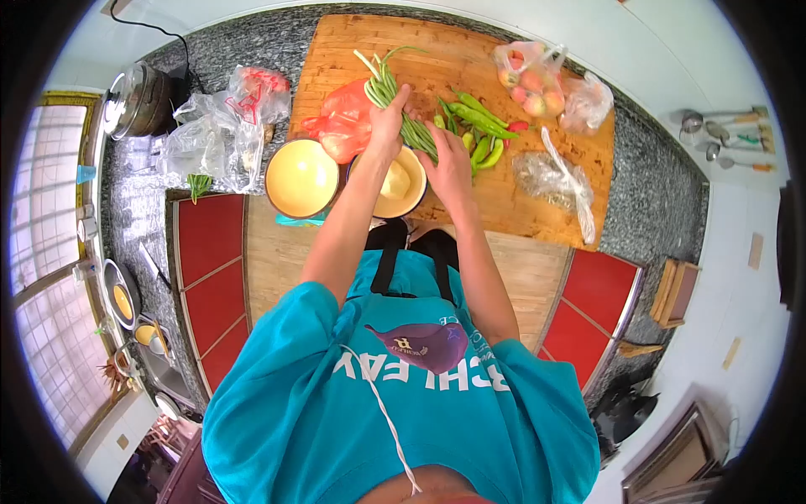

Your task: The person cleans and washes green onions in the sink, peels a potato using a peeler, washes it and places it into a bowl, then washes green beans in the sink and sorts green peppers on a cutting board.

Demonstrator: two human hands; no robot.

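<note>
A bundle of long green beans (417, 137) slants over the wooden board, above a bowl. My left hand (388, 126) is closed around its upper part, with the pale ends sticking out past the fingers. My right hand (449, 168) is closed at its lower end, its fingertips partly hidden. Under my forearms sits a rimmed bowl (411, 200) holding a pale, peeled potato-like piece (395, 180). A yellow bowl (302, 178) stands to its left. Beside my left hand lies an orange-red plastic bag (342, 118). Green peppers (480, 118) lie right of the beans.
On the board (336, 50), a bag of round reddish fruit (531, 80) and a clear plastic bag (546, 181) lie to the right. Crumpled plastic bags (218, 126) and a lidded pot (134, 101) stand left. A knife (154, 265) rests on the left counter.
</note>
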